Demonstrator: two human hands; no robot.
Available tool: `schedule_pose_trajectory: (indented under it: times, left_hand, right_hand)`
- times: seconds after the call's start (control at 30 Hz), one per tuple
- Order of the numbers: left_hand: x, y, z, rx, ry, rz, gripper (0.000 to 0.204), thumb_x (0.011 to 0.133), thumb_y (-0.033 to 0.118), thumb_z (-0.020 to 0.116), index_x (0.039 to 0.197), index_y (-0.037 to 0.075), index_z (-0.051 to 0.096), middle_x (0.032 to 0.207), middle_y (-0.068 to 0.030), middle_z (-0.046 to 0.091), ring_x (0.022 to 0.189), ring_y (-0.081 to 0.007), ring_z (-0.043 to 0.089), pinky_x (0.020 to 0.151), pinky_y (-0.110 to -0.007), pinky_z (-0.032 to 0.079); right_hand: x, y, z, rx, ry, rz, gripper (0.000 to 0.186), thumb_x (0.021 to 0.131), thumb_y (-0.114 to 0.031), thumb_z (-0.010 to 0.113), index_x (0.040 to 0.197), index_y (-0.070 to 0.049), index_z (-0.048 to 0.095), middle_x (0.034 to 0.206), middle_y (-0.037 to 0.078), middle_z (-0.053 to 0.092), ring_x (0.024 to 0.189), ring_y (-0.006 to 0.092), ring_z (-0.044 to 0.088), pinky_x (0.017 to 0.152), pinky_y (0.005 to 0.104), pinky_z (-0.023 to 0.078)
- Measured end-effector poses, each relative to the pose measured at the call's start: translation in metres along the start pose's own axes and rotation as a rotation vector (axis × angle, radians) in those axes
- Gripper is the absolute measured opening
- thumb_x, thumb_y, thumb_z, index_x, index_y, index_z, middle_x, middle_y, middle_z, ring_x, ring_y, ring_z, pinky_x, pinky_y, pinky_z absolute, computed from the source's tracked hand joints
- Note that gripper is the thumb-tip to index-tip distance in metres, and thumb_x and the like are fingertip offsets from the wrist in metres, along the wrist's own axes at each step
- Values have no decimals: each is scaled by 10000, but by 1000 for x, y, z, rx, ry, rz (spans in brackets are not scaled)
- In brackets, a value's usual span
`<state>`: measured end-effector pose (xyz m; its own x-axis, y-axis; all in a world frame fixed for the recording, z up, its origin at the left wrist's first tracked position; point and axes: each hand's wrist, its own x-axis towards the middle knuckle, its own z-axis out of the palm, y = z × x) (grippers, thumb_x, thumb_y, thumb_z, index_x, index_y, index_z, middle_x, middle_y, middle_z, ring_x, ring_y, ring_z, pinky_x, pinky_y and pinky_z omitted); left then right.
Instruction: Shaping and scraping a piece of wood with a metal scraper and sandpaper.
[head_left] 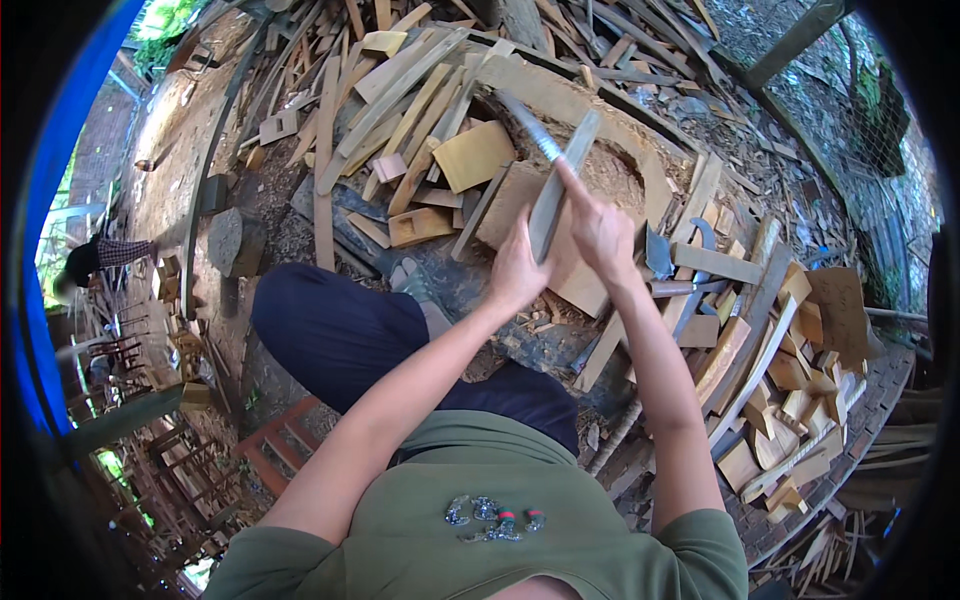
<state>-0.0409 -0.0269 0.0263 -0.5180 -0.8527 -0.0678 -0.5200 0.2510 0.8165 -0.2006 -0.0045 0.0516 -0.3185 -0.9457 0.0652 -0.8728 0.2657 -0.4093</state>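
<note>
My left hand [518, 268] is closed round the lower end of a flat, greyish wooden strip [563, 185], which slants up and to the right. My right hand [598, 225] grips a knife [533, 130], its index finger stretched along the tool. The knife points up and left, crossing close to the strip; whether the two touch I cannot tell. Its far end is blurred. Beneath both hands lies a large, pale wooden block [625, 165] with a rough hollow cut in it.
Offcuts and long strips are heaped beyond the block, with a square yellowish board [474, 156] on the left. A curved blade [657, 252] and more tools lie right of my right hand. Small wood pieces [780, 440] pile at the right. A cut log [237, 242] stands left.
</note>
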Motion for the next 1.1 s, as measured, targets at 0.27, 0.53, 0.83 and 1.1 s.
schedule_pose_trajectory:
  times: [0.27, 0.53, 0.83, 1.1]
  left_hand:
    - [-38, -11, 2, -133, -26, -75, 809, 780, 29, 660, 1483, 9, 262, 1416, -264, 437, 1295, -417, 455, 1065, -428, 398]
    - [-40, -7, 2, -135, -30, -32, 826, 786, -34, 633, 1503, 15, 225, 1470, -260, 386, 1339, -404, 420, 1103, -407, 361]
    - [-35, -10, 2, -214, -95, -122, 789, 816, -9, 604, 1503, -1, 217, 1419, -280, 429, 1310, -412, 449, 1065, -416, 394]
    - [-39, -14, 2, -137, -29, 0, 826, 800, -40, 616, 1514, 12, 205, 1476, -256, 379, 1348, -383, 420, 1107, -397, 358]
  right_hand:
    - [-51, -38, 10, 78, -32, -172, 641, 879, -91, 510, 1472, -318, 422, 650, 134, 587, 546, 287, 649, 477, 443, 507]
    - [23, 17, 8, 35, 118, 29, 561, 935, -119, 483, 1462, -307, 442, 712, 97, 578, 523, 280, 613, 443, 424, 474]
    - [-56, -23, 4, 43, -69, -260, 675, 870, -106, 514, 1481, -363, 387, 667, 142, 611, 502, 279, 634, 423, 402, 498]
    - [39, 18, 11, 89, 144, -5, 494, 967, -163, 449, 1443, -296, 446, 726, 214, 656, 595, 367, 662, 493, 451, 515]
